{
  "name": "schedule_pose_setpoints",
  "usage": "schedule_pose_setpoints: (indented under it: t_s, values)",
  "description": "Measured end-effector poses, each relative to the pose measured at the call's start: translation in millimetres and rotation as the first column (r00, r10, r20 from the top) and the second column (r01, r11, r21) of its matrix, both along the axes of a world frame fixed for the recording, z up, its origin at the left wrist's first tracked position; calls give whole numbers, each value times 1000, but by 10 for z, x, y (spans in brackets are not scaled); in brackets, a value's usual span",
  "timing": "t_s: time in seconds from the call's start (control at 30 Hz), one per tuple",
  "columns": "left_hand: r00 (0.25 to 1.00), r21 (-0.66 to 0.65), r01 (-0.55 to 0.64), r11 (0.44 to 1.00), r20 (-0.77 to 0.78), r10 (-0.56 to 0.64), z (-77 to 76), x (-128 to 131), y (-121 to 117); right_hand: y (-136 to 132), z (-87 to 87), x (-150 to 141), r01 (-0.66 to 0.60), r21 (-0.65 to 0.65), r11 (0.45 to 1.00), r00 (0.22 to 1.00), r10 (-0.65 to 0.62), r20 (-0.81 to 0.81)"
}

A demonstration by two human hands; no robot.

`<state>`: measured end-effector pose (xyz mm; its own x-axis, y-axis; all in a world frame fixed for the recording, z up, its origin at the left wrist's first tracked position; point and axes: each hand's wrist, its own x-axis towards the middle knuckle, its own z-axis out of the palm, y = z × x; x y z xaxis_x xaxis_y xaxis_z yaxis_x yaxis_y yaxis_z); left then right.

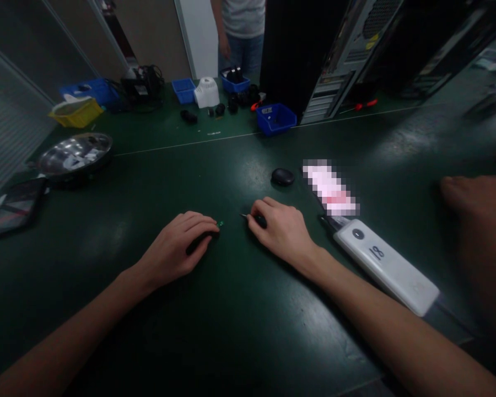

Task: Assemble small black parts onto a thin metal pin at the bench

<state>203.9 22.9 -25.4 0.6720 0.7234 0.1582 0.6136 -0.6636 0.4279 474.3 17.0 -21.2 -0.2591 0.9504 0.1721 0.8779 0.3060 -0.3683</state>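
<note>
My left hand (184, 242) rests low over the green tabletop, its fingers and thumb pinching a small green piece (220, 224) that pokes out past the fingertips. To its right, my right hand (279, 226) is closed around a thin pointed tool with a dark handle (259, 221). The tool's slim metal tip points left toward the green piece, with a gap between them. Most of the handle is hidden by the fingers. Just beyond my right hand lies a black oval thing like a computer mouse (283, 176).
A white device marked 18 (388, 267) and a phone with a blurred screen (330, 187) lie beside my right forearm. Another person's hand (475, 204) is at the right. Behind are a blue bin (275, 119), a metal bowl (103, 144), a yellow basket (76, 114) and computer cases.
</note>
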Motion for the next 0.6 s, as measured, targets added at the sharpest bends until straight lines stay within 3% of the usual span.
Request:
schedule_pose_setpoints:
  t_s: [0.27, 0.5, 0.6]
  values:
    - [998, -9, 59, 998, -22, -59, -24, -3, -20, 3, -11, 6, -11, 3, 1000, 1000, 11, -7]
    - [991, 13, 94, 996, -92, -92, -52, 97, 96, -1, 8, 2, -7, -6, 1000, 1000, 7, 22]
    - [994, 32, 38, 999, -99, -35, -105, -107, 113, 2, 2, 6, -13, -9, 1000, 1000, 13, 5]
